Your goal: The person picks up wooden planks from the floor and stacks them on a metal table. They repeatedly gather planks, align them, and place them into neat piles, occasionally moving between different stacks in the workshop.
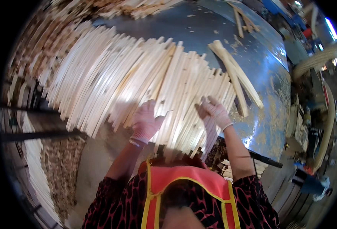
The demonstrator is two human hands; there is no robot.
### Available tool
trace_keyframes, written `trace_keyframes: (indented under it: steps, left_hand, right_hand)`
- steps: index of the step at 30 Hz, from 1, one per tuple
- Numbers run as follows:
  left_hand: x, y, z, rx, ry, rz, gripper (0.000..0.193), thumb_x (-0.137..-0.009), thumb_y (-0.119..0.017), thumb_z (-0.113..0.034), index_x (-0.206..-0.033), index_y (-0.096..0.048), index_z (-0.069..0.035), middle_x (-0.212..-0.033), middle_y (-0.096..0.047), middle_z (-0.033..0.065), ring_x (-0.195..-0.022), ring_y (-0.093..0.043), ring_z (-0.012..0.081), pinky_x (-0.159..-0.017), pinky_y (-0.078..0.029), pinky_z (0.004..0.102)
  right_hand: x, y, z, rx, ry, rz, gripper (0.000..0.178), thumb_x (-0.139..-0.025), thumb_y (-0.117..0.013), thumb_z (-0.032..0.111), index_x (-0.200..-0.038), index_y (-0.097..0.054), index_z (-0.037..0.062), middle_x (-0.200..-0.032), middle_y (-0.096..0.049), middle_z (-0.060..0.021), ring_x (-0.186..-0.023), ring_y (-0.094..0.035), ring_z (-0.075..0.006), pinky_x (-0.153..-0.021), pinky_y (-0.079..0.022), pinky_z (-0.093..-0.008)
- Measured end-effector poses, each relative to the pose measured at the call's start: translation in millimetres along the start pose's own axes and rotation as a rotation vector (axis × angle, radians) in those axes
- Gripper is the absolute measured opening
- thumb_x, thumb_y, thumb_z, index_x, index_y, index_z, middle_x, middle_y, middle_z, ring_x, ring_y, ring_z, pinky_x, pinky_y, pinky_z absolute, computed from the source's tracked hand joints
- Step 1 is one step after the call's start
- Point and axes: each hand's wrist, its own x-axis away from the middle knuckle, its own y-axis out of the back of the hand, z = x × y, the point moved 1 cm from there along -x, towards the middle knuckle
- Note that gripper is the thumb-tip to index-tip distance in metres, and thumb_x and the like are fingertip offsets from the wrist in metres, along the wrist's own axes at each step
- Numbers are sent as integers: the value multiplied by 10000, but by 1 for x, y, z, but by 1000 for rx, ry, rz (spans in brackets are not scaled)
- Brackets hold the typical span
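Long pale wooden strips [100, 76] lie side by side in a wide layer across the metal table. My left hand [145, 121], in a light pinkish knit glove, rests over the near part of the layer, fingers stretched forward and thumb apart. By its thumb shows a thin dark curved sliver or thread [169, 112], too small to name. Toward the right end of the layer, my right hand [216, 112], gloved alike, hovers on or just above the strips with its fingers loosely bent and apart. Whether its fingertips touch the wood I cannot tell. Neither hand grips a strip.
Two thicker wooden pieces [237, 76] lie crossed on the metal table [265, 91], right of the layer, among sawdust. More strips are heaped at the far left [39, 49]. Stacked wood [63, 168] stands below left. Ribbed hoses [317, 61] and another person [317, 187] are at far right.
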Motion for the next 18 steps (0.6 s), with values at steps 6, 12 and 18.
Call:
trace_keyframes:
  steps: [6, 12, 18]
  left_hand:
    - [-9, 21, -48, 100, -208, -40, 805, -836, -757, -411, -1487, -444, -55, -1357, -543, 163, -1270, -519, 333, -1063, -421, 473]
    - [-7, 21, -92, 171, -180, 153, 765, -886, -726, -388, -1506, -440, -42, -1493, -457, 205, -1379, -429, 398, -1147, -326, 523]
    - [-11, 24, -109, 142, -139, 196, 749, -886, -720, -392, -1495, -461, -40, -1496, -469, 211, -1390, -426, 406, -1161, -329, 516]
  right_hand:
    - [-61, 148, 21, 1100, -53, -352, 691, -873, -725, 321, -1465, -476, 67, -1282, -633, -271, -1203, -598, -452, -1038, -497, -449]
    - [-86, 181, -3, 944, 45, -269, 720, -846, -740, 290, -1479, -461, 88, -1280, -642, -246, -1178, -614, -433, -1037, -489, -497]
    - [-127, 223, 13, 1221, 202, -187, 804, -795, -734, 254, -1529, -435, 118, -1247, -665, -262, -1161, -632, -436, -1016, -497, -480]
